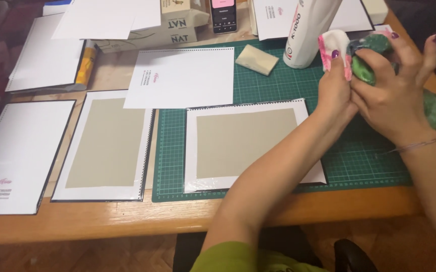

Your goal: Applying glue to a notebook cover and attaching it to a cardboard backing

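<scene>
Head view: near the desk's (127, 224) far right corner, left hand (334, 83) and right hand (391, 103) both have fingers curled tight on a green-and-pink cloth (366, 55), above the green cutting mat (369, 156), beside a white bottle (306, 30).

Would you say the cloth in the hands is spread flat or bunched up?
Bunched up: the green, pink and white cloth is wadded between the left hand and right hand.

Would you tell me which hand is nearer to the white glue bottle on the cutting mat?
Left. The left hand sits just right of the white glue bottle, almost beside it, gripping the green and pink cloth. The right hand lies farther right, beyond the left.
</scene>
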